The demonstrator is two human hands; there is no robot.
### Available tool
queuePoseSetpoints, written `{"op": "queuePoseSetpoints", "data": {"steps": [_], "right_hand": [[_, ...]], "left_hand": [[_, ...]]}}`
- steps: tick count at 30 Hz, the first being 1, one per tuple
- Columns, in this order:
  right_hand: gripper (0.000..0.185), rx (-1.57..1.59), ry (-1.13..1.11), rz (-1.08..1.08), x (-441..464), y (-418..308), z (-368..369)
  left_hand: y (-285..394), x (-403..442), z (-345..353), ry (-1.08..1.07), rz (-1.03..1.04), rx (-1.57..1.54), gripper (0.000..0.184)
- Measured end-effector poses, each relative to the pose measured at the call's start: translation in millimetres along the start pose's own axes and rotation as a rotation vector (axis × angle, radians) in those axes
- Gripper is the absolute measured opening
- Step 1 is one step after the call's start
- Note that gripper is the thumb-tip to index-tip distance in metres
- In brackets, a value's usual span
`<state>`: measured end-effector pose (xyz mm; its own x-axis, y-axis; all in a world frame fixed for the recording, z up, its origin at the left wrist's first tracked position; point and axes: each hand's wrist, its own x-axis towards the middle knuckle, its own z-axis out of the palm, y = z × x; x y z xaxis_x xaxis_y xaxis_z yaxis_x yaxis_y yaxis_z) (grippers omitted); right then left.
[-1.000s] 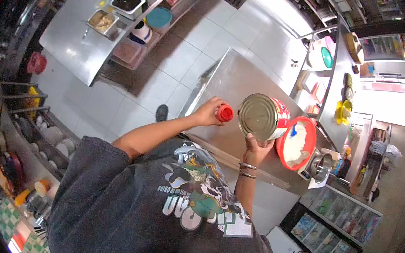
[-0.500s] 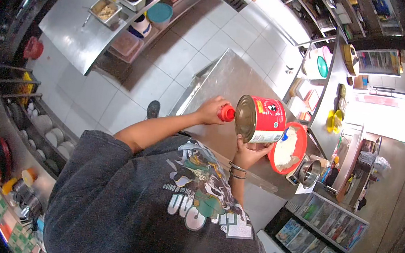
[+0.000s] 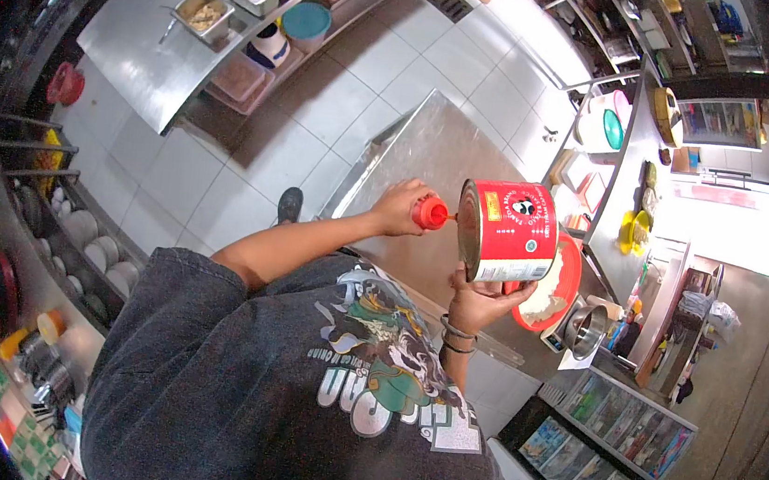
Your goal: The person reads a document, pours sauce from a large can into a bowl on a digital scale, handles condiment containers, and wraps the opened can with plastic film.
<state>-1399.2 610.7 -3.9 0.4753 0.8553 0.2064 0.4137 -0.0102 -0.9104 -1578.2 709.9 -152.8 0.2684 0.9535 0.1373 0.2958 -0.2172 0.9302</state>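
My left hand [image 3: 403, 209] is wrapped around a red plastic bottle [image 3: 429, 213], its open mouth facing the can. In my right hand [image 3: 479, 302], with bangles on the wrist, is a large tin can [image 3: 518, 231] with a red label and a panda picture. The can is tilted toward the bottle, held from below and the side. A thin reddish-orange stream [image 3: 450, 216] runs between the can's rim and the bottle's mouth. Behind the can, a red basin [image 3: 570, 292] of white powder is partly hidden.
A steel table [image 3: 438, 133] lies under my hands. Beside the basin stands a metal bowl [image 3: 586, 329]. At the upper left is a steel counter [image 3: 132, 54] with food pans. Plates [image 3: 102, 252] stand in a rack at the left. Shelves line the right.
My right hand has tipped the can further and shifted it slightly right. A reddish stream now shows at the bottle's mouth. My left hand has barely moved.
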Motion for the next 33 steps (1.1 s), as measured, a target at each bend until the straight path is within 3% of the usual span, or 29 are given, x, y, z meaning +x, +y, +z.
{"op": "queuePoseSetpoints", "data": {"steps": [2,5,9,11,13,15,18,24,33], "right_hand": [[0.133,-0.006,0.007,0.052,-1,-16,-5],[0.133,-0.082,0.001,-0.045,-2,-36,-9],[0.135,0.114,-0.013,-0.043,-4,-50,-12],[0.138,-0.015,0.014,-0.202,-4,-65,-11],[0.137,0.161,0.051,-0.099,-6,-79,-9],[0.127,-0.052,0.041,-0.225,-5,-88,-13],[0.127,0.071,0.05,-0.18,-7,-93,-10],[0.129,-0.007,0.06,-0.272,-3,-85,-13],[0.131,-0.029,0.064,-0.234,-7,-88,-17]], "left_hand": [[6,-3,-1,0.006,0.0,0.005,0.071],[6,-4,1,0.008,-0.001,0.014,0.071],[4,-4,1,-0.009,-0.012,0.024,0.069],[7,-4,-2,-0.019,-0.013,0.024,0.068],[13,-5,-3,-0.03,-0.015,0.024,0.068],[19,-5,-7,-0.06,-0.026,0.029,0.068],[21,-6,-7,-0.053,-0.017,0.026,0.068],[21,-6,-7,-0.019,0.036,0.007,0.068],[26,-9,-8,-0.002,0.033,0.038,0.07]]}}
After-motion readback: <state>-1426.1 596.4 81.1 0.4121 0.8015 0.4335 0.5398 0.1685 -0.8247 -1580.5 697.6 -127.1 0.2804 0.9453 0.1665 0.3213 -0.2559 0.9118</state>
